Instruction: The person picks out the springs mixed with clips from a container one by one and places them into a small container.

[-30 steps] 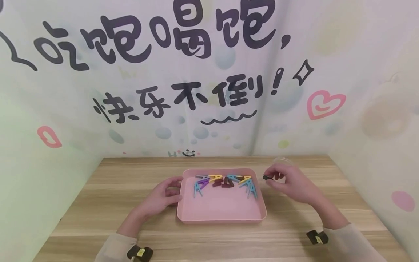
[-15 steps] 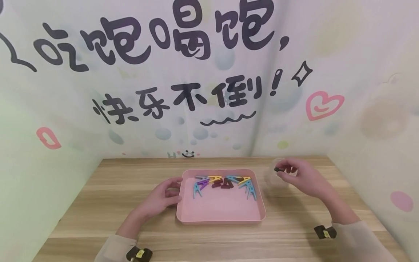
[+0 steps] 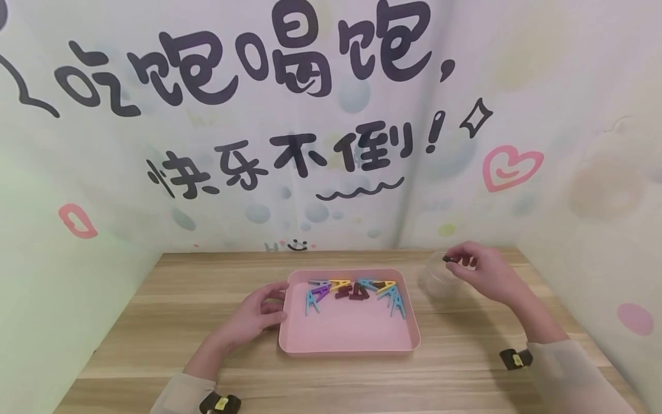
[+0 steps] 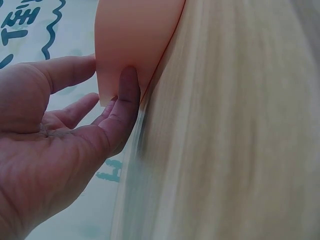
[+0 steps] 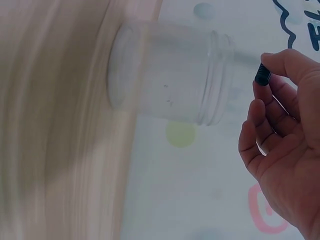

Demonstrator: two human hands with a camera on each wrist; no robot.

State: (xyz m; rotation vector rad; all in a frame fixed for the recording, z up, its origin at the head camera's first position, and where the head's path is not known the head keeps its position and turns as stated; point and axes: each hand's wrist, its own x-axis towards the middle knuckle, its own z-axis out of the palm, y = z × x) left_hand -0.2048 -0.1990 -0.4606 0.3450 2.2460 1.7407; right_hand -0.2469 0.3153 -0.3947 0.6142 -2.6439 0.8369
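Note:
My right hand (image 3: pixel 488 273) pinches a small dark ridged cylinder (image 5: pixel 262 75) between thumb and forefinger. In the head view it is just above the mouth of a clear jar (image 3: pixel 437 282); the right wrist view shows the jar (image 5: pixel 165 75) standing upright, with the cylinder outside it. My left hand (image 3: pixel 253 315) rests its fingertips against the left wall of a shallow pink tray (image 3: pixel 351 351), fingers loosely bent and not gripping it. Colored clothespins (image 3: pixel 395 302) and several short dark red-brown pieces (image 3: pixel 355 296) lie toward the back of the tray.
The tray and jar stand on a wood-grain table (image 3: pixel 207 287), the jar to the right of the tray. Behind rises a printed backdrop (image 3: pixel 233 115) with lettering, and more of it closes off both sides.
My right hand has moved right and slightly back with the dark cylinder, from beside the tray to over the jar. The left hand stays at the tray wall.

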